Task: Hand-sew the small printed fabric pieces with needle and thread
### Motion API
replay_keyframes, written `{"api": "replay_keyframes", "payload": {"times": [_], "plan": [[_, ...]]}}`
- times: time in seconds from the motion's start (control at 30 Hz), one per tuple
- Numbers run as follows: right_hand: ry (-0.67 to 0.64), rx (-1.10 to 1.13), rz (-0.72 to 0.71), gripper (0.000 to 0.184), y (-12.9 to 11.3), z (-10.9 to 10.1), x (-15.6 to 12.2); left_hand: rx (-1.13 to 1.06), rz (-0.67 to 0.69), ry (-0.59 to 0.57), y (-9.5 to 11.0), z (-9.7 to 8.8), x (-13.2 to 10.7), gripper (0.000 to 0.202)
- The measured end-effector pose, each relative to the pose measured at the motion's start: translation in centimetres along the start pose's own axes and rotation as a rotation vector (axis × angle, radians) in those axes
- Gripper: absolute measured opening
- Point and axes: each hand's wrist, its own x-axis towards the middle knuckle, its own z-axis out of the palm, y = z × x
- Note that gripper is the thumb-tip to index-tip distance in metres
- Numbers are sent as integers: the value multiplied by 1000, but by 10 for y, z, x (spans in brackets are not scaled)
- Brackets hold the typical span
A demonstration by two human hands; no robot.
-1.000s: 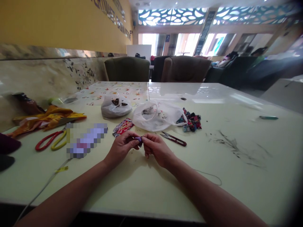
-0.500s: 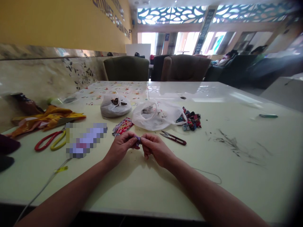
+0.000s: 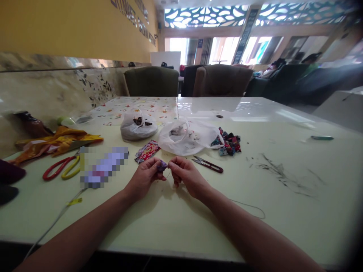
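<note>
My left hand (image 3: 145,176) pinches a small purple fabric piece (image 3: 162,166) just above the pale table (image 3: 181,223). A little to its right, my right hand (image 3: 185,175) is closed in a pinch on a thin thread (image 3: 169,173) that runs toward the purple piece; a needle is too small to make out. Small red thread snips (image 3: 208,164) lie just beyond my right hand. A patterned fabric scrap (image 3: 146,151) lies beyond my left hand.
Two white plastic bags (image 3: 187,138) (image 3: 138,127) sit further back, with a pile of colourful fabric pieces (image 3: 229,143) beside them. Red-and-yellow scissors (image 3: 61,168) and orange cloth (image 3: 53,141) lie left. Loose threads (image 3: 279,173) lie right. Armchairs (image 3: 222,81) stand behind the table.
My hands have drawn slightly apart: the right hand has let go of the purple piece and moved a little right, pulling the thread; the left keeps hold of the piece.
</note>
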Motion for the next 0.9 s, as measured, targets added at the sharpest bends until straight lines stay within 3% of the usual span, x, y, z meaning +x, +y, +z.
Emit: {"api": "replay_keyframes", "payload": {"times": [0.3, 0.43, 0.63, 0.77, 0.9], "plan": [[29, -98, -61, 30, 4, -1, 2, -115, -103, -71, -2, -1, 1, 27], [8, -161, -74, 26, 7, -2, 2, -153, -95, -51, -4, -3, 2, 20], [30, -294, -186, 17, 12, -6, 5, -183, -126, -96, -5, -2, 1, 20], [62, -294, -175, 15, 11, -7, 6, -230, -137, -110, -4, -2, 0, 29], [47, -361, -168, 16, 10, -5, 4, -224, -135, -102, -6, -4, 1, 20]]}}
